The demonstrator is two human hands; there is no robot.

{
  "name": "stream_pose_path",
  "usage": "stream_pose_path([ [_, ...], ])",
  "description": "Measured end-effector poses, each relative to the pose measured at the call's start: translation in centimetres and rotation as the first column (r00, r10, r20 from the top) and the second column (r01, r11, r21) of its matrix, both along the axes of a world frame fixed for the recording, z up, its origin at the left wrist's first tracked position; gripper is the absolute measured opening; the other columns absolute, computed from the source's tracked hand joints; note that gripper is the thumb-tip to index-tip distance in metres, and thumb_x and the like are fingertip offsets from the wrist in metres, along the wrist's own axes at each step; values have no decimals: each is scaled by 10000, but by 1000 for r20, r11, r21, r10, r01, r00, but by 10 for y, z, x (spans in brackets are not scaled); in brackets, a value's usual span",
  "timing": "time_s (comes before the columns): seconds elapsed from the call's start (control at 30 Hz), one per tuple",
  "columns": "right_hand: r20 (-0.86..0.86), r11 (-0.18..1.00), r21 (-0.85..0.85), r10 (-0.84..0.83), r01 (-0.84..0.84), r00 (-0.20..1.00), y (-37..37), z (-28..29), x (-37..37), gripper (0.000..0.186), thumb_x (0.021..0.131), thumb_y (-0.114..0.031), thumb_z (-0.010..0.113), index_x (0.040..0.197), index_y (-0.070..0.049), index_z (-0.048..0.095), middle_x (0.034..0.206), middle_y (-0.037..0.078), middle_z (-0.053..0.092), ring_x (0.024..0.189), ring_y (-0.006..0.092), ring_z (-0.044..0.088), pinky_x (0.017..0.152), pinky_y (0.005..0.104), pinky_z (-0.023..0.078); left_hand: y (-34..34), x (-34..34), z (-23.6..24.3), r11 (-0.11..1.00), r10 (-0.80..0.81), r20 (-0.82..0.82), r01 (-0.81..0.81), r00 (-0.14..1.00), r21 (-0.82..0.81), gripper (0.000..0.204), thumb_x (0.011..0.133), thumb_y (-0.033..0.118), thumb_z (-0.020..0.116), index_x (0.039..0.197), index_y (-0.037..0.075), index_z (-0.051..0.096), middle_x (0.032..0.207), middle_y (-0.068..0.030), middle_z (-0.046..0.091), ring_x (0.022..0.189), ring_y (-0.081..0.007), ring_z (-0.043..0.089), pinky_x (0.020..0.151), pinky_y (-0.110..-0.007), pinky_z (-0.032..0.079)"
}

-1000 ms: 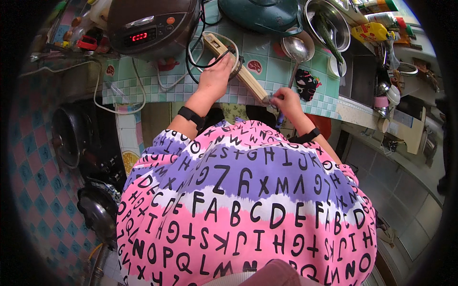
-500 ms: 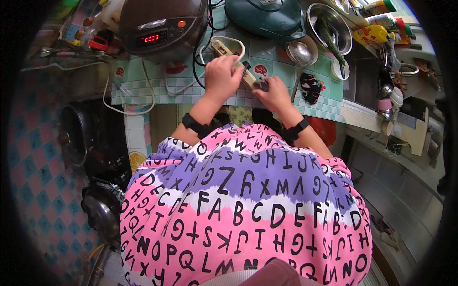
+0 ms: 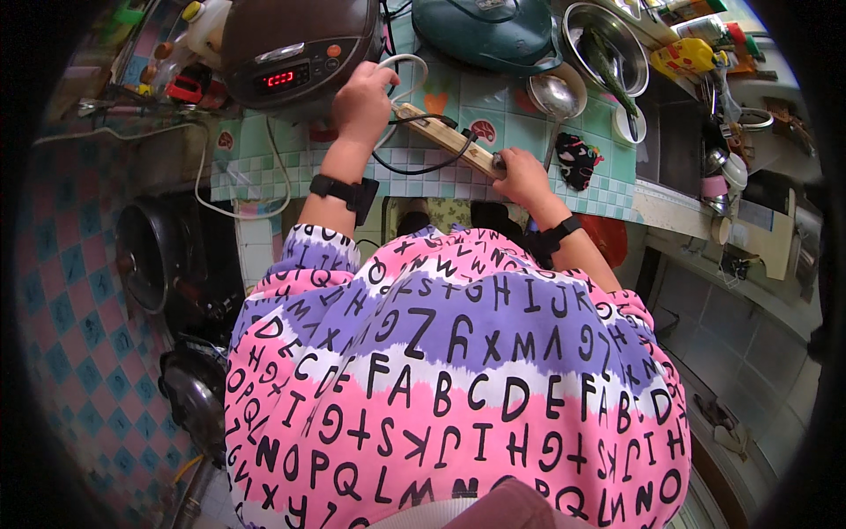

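Note:
My left hand (image 3: pixel 361 104) has its fingers curled on a looped white cord (image 3: pixel 417 63) beside the brown rice cooker (image 3: pixel 308 35), whose display is lit. My right hand (image 3: pixel 522 176) grips the near end of a long beige power strip (image 3: pixel 449 137), with a small dark piece partly hidden by the thumb. Black plugs and cords (image 3: pixel 423 172) run from the strip. A ladle (image 3: pixel 553 95) and a dark patterned cloth (image 3: pixel 575 159) lie to the right of it.
A teal lidded appliance (image 3: pixel 476 26) and a steel bowl with cucumber (image 3: pixel 577 22) stand at the back. Further right are a white cup (image 3: pixel 628 128), condiment containers (image 3: pixel 683 57) and a sink (image 3: pixel 665 150). A black pan (image 3: pixel 145 256) sits lower left, past the tiled counter's edge.
My left hand has moved up and left, off the middle of the strip, with the white cord. My right hand stays at the strip's end, which shifted slightly right over the last half second.

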State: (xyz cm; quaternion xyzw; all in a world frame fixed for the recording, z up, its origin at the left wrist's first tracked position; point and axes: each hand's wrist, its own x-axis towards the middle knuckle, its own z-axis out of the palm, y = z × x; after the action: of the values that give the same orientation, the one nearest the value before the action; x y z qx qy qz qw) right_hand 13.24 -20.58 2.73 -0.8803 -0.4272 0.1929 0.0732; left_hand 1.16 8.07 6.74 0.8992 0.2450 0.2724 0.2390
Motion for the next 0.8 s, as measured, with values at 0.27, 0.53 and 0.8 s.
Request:
stream_pose_path([
  [0.27,-15,1000,10,-20,20,1000,-4,-5,-1,374,700,-187,732,1046,-72,649,1041,128,628,1018,349,592,892,448,501,10,14,-49,967,-217,-257,171,942,-189,546,785,56,678,1314,176,611,1043,-130,604,963,-332,621,829,-417,510],
  [0.53,-11,997,70,-19,20,1000,-9,-8,-1,435,706,-174,735,1122,-75,653,1063,133,631,1031,351,591,905,444,496,-7,9,-73,929,-306,-285,220,908,-296,778,678,54,801,1391,203,528,1133,-136,581,1073,-347,586,909,-419,495],
  [0.8,-114,954,273,-91,119,989,-17,-10,0,391,748,-121,706,1131,-61,651,1012,153,649,986,368,611,849,431,509,-5,8,-95,926,-324,-212,262,922,-273,588,635,134,873,1181,121,656,1074,-142,617,1014,-344,615,876,-418,512],
])
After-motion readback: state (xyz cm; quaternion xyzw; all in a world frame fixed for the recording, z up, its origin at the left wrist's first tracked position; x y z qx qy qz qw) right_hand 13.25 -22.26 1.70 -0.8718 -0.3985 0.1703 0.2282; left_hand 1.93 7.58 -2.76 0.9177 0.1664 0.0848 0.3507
